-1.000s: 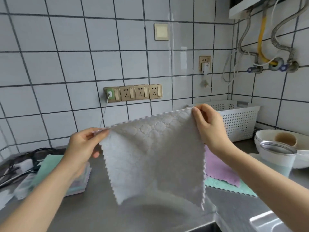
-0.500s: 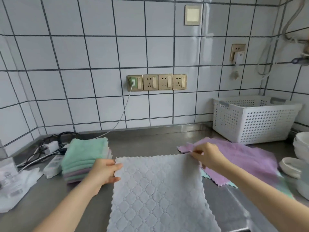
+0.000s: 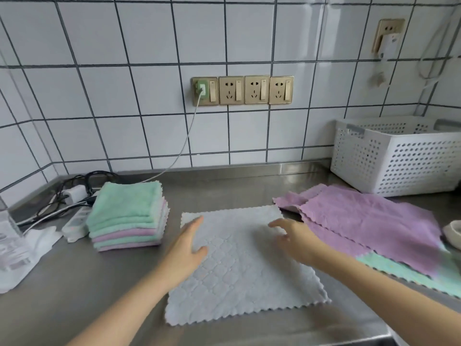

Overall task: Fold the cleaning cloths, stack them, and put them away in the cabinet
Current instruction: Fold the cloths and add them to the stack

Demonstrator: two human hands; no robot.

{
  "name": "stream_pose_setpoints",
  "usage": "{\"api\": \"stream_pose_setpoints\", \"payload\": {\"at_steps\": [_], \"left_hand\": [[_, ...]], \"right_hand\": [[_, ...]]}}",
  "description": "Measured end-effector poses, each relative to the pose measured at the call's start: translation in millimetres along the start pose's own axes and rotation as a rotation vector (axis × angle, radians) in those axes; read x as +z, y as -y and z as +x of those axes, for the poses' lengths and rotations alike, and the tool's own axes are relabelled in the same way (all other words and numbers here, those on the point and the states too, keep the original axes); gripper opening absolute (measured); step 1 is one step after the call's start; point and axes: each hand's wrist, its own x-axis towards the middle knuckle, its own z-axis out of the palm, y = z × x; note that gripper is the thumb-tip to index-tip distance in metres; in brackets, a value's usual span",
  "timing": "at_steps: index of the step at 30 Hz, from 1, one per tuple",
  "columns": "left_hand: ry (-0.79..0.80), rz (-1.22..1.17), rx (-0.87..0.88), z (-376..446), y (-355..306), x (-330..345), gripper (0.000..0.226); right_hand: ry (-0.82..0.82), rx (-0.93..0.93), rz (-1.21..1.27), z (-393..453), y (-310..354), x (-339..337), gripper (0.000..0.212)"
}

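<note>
A pale grey cleaning cloth lies spread flat on the steel counter, in the near middle of the scene. It is a near-square sheet with a quilted, rounded-diamond pattern and zigzag-cut edges all round. Its near edge runs left to right along the counter front; the sheet is turned slightly, so its near right corner sits farther right than its far right corner. It has no clear long axis.

The left hand rests flat on the left part of the cloth, fingers straight and reaching toward its far left corner, thumb out to the right. The right hand is over the far right part with fingers spread and relaxed, grasping nothing; motion blur hides whether it touches the fabric.

To the right, unfolded purple cloths lie overlapped on a mint green cloth, just beside the grey one. To the left, well apart from it, stands a stack of folded cloths, green and purple layers with green on top. Left of the stack are a white power strip and tangled cables.

Farther right, against the tiled wall, sits a white perforated basket. On the wall, a row of four sockets holds one green plug.
</note>
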Motion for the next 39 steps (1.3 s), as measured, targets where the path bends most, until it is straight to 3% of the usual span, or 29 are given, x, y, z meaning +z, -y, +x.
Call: {"api": "stream_pose_setpoints", "payload": {"at_steps": [3, 6, 10, 12, 15, 17, 18, 19, 21, 23, 26, 30, 33, 39], "left_hand": [[0.196, 0.051, 0.156, -45, -11, 13, 0.057], [0.332, 0.151, 0.259, -77, -16, 16, 0.080], [0.255, 0.255, 0.356, -92, -9, 13, 0.084], [0.189, 0.336, 0.416, -93, -8, 10, 0.067], [0.125, 0.462, 0.514, -95, -7, 9, 0.035], [0.140, 0.500, 0.547, -97, -6, 10, 0.042], [0.163, 0.502, 0.535, -98, -9, 9, 0.054], [0.153, 0.496, 0.532, -99, -10, 10, 0.059], [0.059, 0.494, 0.546, -97, -15, 14, 0.048], [0.023, 0.558, 0.443, -99, -35, 16, 0.044], [0.076, 0.684, 0.239, -94, -61, 26, 0.056], [0.057, 0.772, 0.297, -88, -68, 30, 0.035], [0.002, 0.833, 0.301, -84, -50, 30, 0.036], [-0.067, 0.519, 0.258, -100, 7, 3, 0.058]], "right_hand": [[-0.030, -0.276, -0.064, -34, 2, 15, 0.024], [0.030, -0.420, -0.045, -65, 11, 22, 0.021], [0.068, -0.490, -0.126, -86, 17, 25, 0.046], [0.059, -0.498, -0.208, -89, 15, 28, 0.057], [-0.011, -0.557, -0.316, -90, 15, 34, 0.042], [-0.069, -0.603, -0.390, -90, 15, 37, 0.018], [-0.079, -0.607, -0.431, -90, 16, 38, 0.005], [-0.088, -0.589, -0.460, -90, 18, 39, 0.009], [-0.150, -0.560, -0.494, -88, 23, 43, 0.019], [-0.194, -0.513, -0.517, -86, 35, 46, 0.015], [-0.214, -0.450, -0.599, -76, 49, 55, 0.028], [-0.217, -0.375, -0.589, -68, 48, 56, 0.036], [-0.245, -0.403, -0.613, -75, 36, 48, 0.032], [-0.273, -0.337, -0.500, -98, -10, 29, 0.032]]}}
